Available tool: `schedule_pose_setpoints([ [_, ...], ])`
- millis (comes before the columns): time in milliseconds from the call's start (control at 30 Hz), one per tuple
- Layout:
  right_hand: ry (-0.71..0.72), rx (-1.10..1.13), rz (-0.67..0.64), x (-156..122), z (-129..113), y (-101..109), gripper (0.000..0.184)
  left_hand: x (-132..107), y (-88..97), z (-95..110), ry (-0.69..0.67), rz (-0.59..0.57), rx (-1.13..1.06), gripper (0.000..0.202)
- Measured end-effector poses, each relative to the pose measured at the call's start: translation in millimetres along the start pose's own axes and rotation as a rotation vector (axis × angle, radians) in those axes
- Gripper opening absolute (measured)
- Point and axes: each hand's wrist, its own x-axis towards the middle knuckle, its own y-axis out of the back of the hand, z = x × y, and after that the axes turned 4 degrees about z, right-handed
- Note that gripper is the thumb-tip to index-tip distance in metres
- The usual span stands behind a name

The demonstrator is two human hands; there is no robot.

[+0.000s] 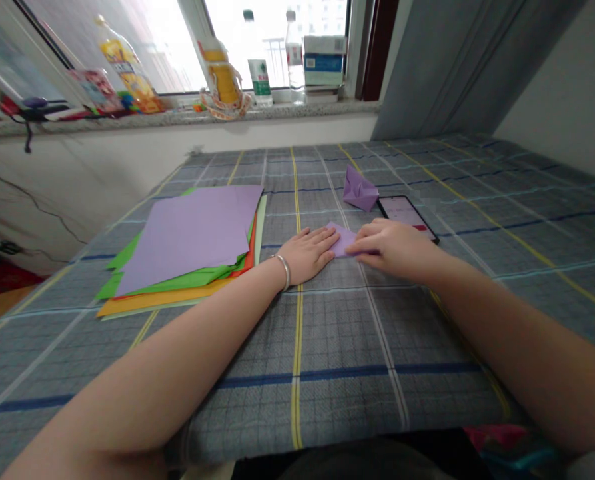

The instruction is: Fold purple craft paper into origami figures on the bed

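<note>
The right hand (394, 250) hides part of a small lilac paper (342, 240), its grip unclear; the left hand (307, 255) lies flat, released, touching the paper.

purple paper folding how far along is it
Done: one lilac paper figure sits folded beside the phone. In hand: a small lilac piece under the right hand, with the left hand flat at its edge. Left: the stack of coloured paper lies unfolded.
</note>
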Motion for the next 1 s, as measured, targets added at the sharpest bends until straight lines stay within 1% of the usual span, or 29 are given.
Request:
schedule_pose_setpoints([
  [100,0.08,-0.116,-0.039,5,-15,-10,0.023,0,-1.5,-1,0.005,0.012,-0.005,0.05],
  [233,0.086,-0.173,-0.059,8,-19,-14,0.025,1,-1.6,-1,0.015,0.0,-0.012,0.051],
  [533,0.066,-0.245,-0.122,6,-9,-7,0.022,2,2.0,3,0.039,-0.062,0.027,0.053],
  [733,-0.016,-0.282,-0.16,0,-4,1,0.021,3,1.9,2,0.037,-0.065,0.024,0.053],
  [1000,-0.053,-0.302,-0.265,-6,19,12,0.022,2,3.6,2,0.04,-0.078,0.017,0.053],
])
